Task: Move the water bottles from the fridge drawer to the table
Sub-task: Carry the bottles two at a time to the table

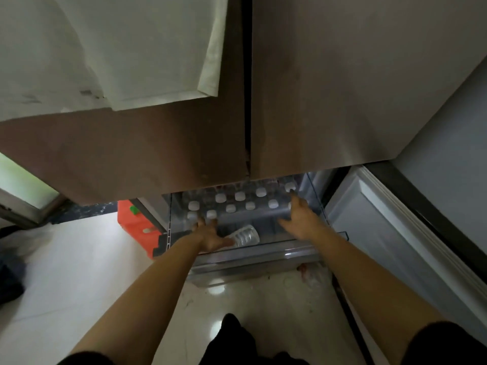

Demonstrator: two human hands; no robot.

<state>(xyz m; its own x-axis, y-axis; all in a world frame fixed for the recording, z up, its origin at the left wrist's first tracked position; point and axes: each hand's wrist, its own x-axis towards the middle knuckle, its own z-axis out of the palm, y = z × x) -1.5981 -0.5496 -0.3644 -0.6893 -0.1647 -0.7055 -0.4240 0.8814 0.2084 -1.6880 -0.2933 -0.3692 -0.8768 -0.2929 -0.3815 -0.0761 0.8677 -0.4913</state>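
The fridge drawer [253, 259] is pulled out at floor level, low in the middle of the view. Several upright water bottles with white caps [249, 205] stand in rows at its back. One clear bottle [245, 236] lies on its side near the drawer's front. My left hand [209, 234] reaches into the drawer's left part, fingers spread, close to the capped bottles and beside the lying bottle. My right hand [301, 217] is over the right part with fingers apart, near the right-most caps. Neither hand holds anything.
The brown fridge doors [329, 88] hang shut above the drawer. A lower door [374, 227] stands swung out on the right. An orange object [137, 227] sits on the pale glossy floor [79, 272] left of the drawer. White cloth [118, 48] hangs at top left.
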